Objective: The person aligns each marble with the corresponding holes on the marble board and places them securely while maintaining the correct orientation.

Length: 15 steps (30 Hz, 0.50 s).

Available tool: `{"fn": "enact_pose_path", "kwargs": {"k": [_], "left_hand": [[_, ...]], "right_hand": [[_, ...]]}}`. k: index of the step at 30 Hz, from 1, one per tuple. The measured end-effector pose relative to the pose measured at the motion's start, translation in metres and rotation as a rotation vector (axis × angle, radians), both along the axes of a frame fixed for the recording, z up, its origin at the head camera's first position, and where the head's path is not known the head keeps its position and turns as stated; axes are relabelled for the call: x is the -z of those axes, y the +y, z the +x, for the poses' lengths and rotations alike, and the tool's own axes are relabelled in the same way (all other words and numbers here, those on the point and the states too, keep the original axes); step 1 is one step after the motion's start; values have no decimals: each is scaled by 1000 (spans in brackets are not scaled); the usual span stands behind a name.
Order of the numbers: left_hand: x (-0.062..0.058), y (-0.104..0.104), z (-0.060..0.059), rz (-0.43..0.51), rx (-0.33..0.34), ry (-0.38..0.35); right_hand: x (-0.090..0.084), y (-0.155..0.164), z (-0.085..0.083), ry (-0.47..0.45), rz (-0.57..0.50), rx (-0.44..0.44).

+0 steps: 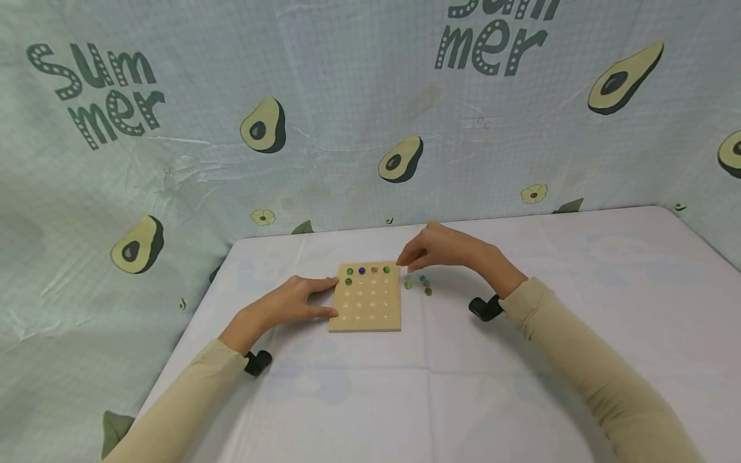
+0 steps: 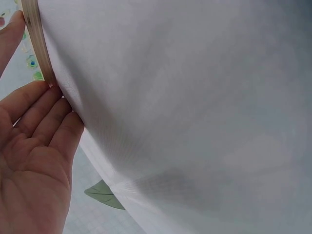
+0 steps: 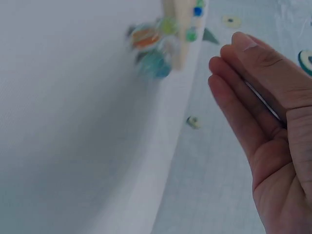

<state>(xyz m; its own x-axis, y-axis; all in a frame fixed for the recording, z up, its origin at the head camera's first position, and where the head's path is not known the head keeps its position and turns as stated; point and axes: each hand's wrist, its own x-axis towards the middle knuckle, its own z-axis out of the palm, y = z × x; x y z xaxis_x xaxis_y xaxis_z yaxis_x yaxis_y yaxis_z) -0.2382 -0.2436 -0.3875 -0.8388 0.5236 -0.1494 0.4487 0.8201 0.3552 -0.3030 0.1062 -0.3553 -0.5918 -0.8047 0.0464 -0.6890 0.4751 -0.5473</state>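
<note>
At the middle of the table (image 1: 579,257), the left hand (image 1: 292,300) lay flat with straight fingers against the wooden board (image 1: 367,297), touching its edge at nine o'clock; the left wrist view showed the fingertips (image 2: 46,105) pressed to the board's thin side. From the board's one o'clock corner, the right hand (image 1: 437,247) hovered with its fingers drawn together near the top row of holes; whether they pinched anything could not be told from the head view, and the right wrist view showed the fingers (image 3: 234,87) fairly straight and bare.

On the board, four marbles (image 1: 368,270) sat in the top row, green, blue, brownish and green, and one more green marble (image 1: 348,281) sat in the second row at the nine o'clock end. Just beside the board at three o'clock, under the right hand, a few loose marbles (image 1: 418,284) lay on the white cloth. Behind the table at twelve o'clock hung a pale backdrop (image 1: 347,96) printed with avocados.
</note>
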Motion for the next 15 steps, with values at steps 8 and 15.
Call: {"fn": "enact_pose_path", "kwargs": {"k": [8, 15], "left_hand": [[-1, -1, 1, 5, 6, -12], [-2, -1, 1, 8, 10, -9]], "right_hand": [[20, 27, -15, -6, 26, -10], [25, 30, -21, 39, 42, -100]]}}
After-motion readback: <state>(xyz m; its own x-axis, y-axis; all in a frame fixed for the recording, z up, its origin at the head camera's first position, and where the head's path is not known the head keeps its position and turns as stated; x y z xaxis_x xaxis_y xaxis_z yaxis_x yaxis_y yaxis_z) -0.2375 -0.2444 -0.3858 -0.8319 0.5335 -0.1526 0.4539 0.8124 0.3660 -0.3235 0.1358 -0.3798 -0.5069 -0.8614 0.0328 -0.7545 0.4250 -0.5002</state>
